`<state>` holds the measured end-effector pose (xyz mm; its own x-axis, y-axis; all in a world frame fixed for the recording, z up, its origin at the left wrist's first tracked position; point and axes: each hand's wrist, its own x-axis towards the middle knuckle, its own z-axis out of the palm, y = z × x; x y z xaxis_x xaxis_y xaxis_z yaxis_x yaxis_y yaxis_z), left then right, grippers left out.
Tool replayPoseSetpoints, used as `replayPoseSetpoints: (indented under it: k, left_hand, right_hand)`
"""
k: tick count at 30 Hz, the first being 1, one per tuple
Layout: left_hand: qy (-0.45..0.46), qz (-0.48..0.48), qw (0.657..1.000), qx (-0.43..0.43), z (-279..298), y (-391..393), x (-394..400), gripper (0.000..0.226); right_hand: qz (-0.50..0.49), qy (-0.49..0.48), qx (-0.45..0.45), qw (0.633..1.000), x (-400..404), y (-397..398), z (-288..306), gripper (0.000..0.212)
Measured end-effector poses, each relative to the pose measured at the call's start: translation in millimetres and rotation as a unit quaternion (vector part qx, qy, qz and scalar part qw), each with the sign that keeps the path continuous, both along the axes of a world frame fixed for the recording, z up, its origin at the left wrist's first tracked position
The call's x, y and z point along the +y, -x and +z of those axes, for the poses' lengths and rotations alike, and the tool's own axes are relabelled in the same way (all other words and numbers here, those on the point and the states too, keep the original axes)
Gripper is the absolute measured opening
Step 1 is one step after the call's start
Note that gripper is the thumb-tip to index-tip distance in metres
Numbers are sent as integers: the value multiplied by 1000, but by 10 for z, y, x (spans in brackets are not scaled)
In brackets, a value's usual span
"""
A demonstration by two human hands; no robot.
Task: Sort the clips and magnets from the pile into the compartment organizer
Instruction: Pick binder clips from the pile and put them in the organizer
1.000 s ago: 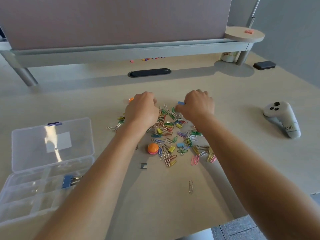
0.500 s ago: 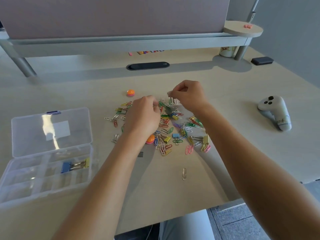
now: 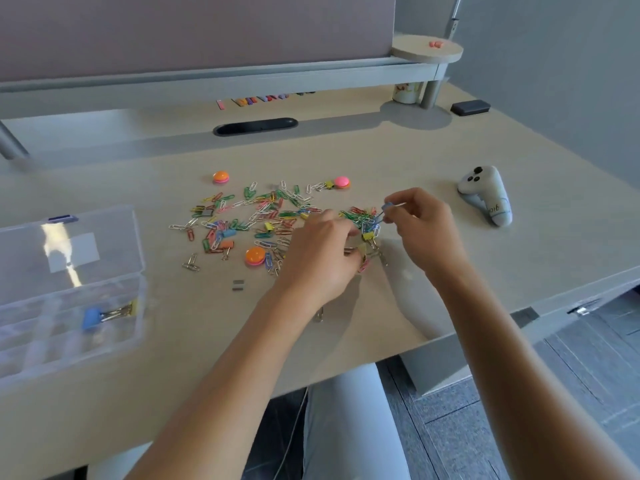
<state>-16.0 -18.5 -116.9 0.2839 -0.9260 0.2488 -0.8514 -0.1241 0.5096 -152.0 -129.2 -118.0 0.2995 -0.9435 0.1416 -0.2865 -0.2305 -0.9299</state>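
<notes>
A pile of coloured paper clips and binder clips (image 3: pixel 263 220) is spread over the middle of the desk. Round magnets lie around it: an orange magnet (image 3: pixel 220 176) at the far left, a pink magnet (image 3: pixel 341 182) at the far right, another orange one (image 3: pixel 255 255) at the near side. My right hand (image 3: pixel 424 226) pinches a blue binder clip (image 3: pixel 386 206) raised off the desk, with a tangle of clips (image 3: pixel 369 233) hanging from it. My left hand (image 3: pixel 320 254) has curled fingers gripping the lower part of that tangle. The clear compartment organizer (image 3: pixel 69 306) stands open at the left.
A blue binder clip (image 3: pixel 91 317) and a yellow one lie in an organizer compartment. Two small grey magnets (image 3: pixel 238 285) sit near the pile. A white controller (image 3: pixel 486 194) lies to the right. A black cable slot (image 3: pixel 255 126) and a raised shelf are behind.
My right hand has lifted the blue binder clip and carried it right, with clips hanging from it. My left hand has followed to the right and taken hold of the tangle.
</notes>
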Motion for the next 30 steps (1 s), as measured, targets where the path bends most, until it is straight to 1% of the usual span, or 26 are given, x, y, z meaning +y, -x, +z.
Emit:
replayPoseSetpoints:
  k: [3, 5, 9, 11, 13, 17, 20, 24, 26, 27, 30]
  left_hand:
    - [-22, 3, 999, -35, -57, 88, -72, 29]
    - [-30, 12, 998, -52, -102, 113, -109, 24]
    - [-48, 10, 996, -80, -159, 154, -152, 30]
    - [-37, 12, 997, -72, -157, 165, -157, 29]
    - [-9, 22, 999, -43, -147, 171, -149, 26]
    - [86, 66, 993, 47, -126, 130, -40, 15]
    - [145, 110, 978, 97, -98, 60, 175, 15]
    - [217, 164, 948, 166, -50, -55, 561, 19]
    - [240, 182, 937, 175, -37, -137, 769, 29]
    - [249, 185, 937, 162, -33, -184, 876, 31]
    - [260, 195, 938, 119, -39, -331, 1177, 20]
  right_hand:
    - [-22, -4, -20, 1000, 43, 182, -56, 10]
    - [-29, -10, -17, 999, 74, 264, -83, 9]
    - [-34, -26, -32, 999, 147, 326, -157, 8]
    - [-39, -28, -42, 998, 184, 331, -203, 8]
    - [-42, -30, -52, 997, 211, 331, -222, 10]
    - [-38, -52, -84, 994, 294, 326, -187, 11]
    - [-21, -63, -87, 994, 420, 284, -121, 11]
    - [8, -56, -93, 994, 634, 110, -34, 10]
    - [32, -46, -86, 995, 738, -20, -20, 11]
    - [45, -46, -85, 994, 792, -96, -14, 11]
    - [79, -49, -79, 993, 961, -346, 2, 14]
